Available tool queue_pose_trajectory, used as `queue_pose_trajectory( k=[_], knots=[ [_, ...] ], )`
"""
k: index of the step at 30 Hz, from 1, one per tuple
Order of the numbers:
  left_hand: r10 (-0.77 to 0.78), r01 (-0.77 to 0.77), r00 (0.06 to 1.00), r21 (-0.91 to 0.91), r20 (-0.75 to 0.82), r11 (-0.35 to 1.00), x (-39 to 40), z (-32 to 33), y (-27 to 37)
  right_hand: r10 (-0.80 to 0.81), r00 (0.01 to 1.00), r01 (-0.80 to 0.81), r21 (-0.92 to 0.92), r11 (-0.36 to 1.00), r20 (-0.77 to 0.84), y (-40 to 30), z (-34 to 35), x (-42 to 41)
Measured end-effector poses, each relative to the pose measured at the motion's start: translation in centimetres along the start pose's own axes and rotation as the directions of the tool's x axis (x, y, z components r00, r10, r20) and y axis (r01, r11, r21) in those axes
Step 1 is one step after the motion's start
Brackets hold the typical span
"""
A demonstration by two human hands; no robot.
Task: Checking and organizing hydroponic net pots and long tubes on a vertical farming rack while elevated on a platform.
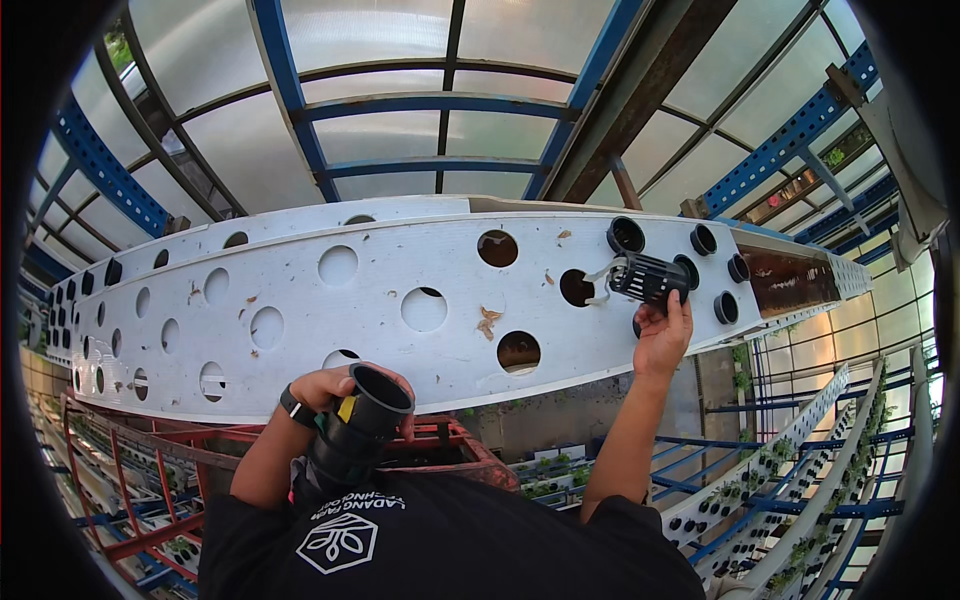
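Note:
My right hand (663,334) holds a black slotted net pot (646,276) on its side by the rim, above the white perforated panel (390,259). White wick strips (602,279) trail from the pot's base over a round hole (576,289) in the panel. Around that hand, several black pots (625,237) sit in holes at the panel's right end. Close to my chest, my left hand (322,384) is wrapped around a stack of black pots (351,442), their open mouth facing up. A yellow piece (346,409) shows on the stack's side.
Dry leaf scraps (487,322) lie on the panel. A brown-stained trough (793,277) shows uncovered beyond its right end. Red metal railing (157,480) stands below at left. Blue perforated beams (784,142) and planted white channels (757,480) surround the platform.

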State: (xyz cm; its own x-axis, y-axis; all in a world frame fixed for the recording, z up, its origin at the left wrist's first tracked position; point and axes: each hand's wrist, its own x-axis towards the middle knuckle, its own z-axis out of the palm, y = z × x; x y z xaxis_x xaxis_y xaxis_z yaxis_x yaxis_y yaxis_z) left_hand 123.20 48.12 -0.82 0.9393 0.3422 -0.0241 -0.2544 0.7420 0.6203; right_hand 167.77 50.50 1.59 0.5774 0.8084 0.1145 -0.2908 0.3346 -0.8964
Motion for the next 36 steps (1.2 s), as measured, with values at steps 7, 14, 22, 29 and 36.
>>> queue_pose_trajectory(
  k=[7, 14, 22, 29, 36],
  knots=[
    [-0.139, 0.122, 0.986, -0.171, -0.091, 0.978, 0.0, 0.8, -0.6, -0.040, 0.999, 0.040, 0.032, 0.999, 0.003, 0.3, 0.5, -0.4],
    [-0.138, 0.089, 0.983, -0.344, -0.120, 0.935, 0.8, 0.9, 0.6, -0.042, 0.999, 0.041, 0.027, 0.999, 0.025, 1.5, 0.4, 0.3],
    [-0.094, 0.063, 0.994, -0.426, -0.052, 0.903, 1.9, 1.7, -0.1, -0.168, 0.948, 0.301, -0.597, 0.743, 0.269, 2.9, 0.7, -0.4],
    [-0.174, 0.130, 0.962, -0.206, -0.211, 0.970, 1.5, 1.4, 0.8, -0.180, 0.837, 0.542, -0.740, 0.400, 0.516, -0.3, 6.7, -5.1],
    [-0.244, 0.189, 0.896, -0.180, -0.370, 0.965, 1.1, 0.8, 1.1, 0.475, 0.307, -0.188, -0.437, 0.880, 0.825, -1.3, 13.0, -14.5]
  ],
)
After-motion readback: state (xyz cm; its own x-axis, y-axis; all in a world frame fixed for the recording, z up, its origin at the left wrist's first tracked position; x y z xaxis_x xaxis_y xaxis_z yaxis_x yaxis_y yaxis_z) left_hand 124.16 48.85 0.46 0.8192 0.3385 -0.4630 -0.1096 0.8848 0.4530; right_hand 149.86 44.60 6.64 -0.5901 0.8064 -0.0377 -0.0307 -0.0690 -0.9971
